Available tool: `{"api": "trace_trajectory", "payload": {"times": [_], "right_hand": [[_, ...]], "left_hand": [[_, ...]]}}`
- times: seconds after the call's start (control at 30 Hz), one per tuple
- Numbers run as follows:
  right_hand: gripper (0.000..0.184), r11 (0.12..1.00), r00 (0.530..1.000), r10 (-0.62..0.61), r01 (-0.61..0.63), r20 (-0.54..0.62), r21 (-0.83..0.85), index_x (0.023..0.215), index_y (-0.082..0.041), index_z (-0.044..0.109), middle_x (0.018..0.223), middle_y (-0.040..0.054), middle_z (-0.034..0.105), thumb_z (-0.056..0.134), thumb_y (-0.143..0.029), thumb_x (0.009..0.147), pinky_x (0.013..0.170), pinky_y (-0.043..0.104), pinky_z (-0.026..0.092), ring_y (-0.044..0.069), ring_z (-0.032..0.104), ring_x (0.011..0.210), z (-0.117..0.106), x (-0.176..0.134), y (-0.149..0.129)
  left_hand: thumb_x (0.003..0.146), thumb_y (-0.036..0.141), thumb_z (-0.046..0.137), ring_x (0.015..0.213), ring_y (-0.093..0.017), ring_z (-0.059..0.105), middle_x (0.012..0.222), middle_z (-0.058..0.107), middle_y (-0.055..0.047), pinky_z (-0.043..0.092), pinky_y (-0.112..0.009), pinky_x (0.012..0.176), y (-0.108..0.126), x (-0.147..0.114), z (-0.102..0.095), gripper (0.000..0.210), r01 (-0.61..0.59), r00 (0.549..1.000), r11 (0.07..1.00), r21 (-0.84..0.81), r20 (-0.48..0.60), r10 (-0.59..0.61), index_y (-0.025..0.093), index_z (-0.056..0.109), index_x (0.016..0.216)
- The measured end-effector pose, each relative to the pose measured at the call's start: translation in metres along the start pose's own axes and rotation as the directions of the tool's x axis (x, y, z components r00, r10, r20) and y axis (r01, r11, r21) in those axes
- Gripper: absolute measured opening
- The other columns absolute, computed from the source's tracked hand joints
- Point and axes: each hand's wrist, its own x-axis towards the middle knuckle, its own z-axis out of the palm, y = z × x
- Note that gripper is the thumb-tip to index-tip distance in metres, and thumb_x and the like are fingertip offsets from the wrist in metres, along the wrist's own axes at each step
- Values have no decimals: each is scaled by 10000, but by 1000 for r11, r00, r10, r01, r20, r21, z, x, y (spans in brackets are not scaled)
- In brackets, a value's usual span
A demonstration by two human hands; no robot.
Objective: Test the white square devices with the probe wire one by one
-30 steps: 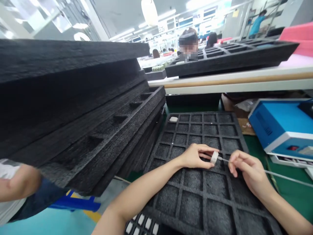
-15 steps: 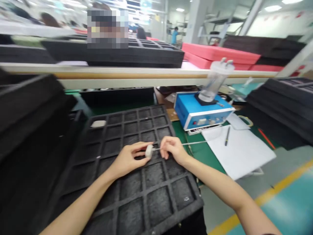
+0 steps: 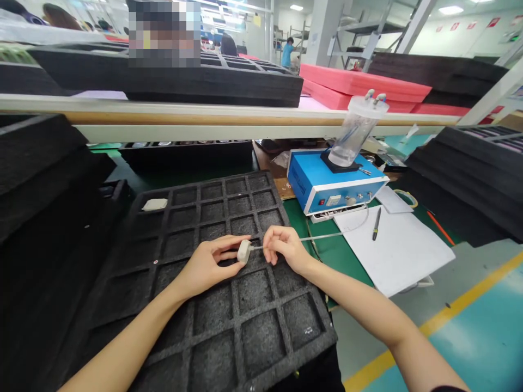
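Note:
Between the thumb and fingers of my left hand point(image 3: 206, 265) is a small white box-shaped plastic part point(image 3: 244, 251), held over the black foam tray point(image 3: 238, 326). My right hand point(image 3: 287, 249) pinches a thin translucent tube point(image 3: 321, 237) near its end. The tube's narrow tip meets the right side of the white part; whether it goes inside cannot be made out. From my right hand the tube runs to the front of a blue box-shaped machine point(image 3: 335, 188). Another white part point(image 3: 154, 204) lies in the tray's far left compartment.
A clear cylinder point(image 3: 354, 133) stands on the machine. On the right, white paper point(image 3: 394, 253) carries a pen point(image 3: 376, 224). Black foam stacks point(image 3: 36, 228) rise at left and right. A shelf rail point(image 3: 183, 132) crosses behind, with red foam point(image 3: 359, 87) above; a person sits beyond.
The view has shifted slightly and sharpened, so most things sit a little further left and higher. Both hands keep the same grips, with the tube tip still at the white part.

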Motion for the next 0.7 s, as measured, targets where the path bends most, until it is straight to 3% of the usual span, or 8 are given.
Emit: {"api": "trace_trajectory", "payload": {"times": [0.7], "right_hand": [[50,1000,1000,-9,9,-7,9,646,-146,551,451,-27,579,532,-192,649,363,170,337,72,446,326,1,-1,-1]], "left_hand": [[699,237,710,1023,-238,625,1137,643,-68,503,-375,943,-1,-1,1,429,-10,1000,1000,-19,10,10,184,653,1120]]}}
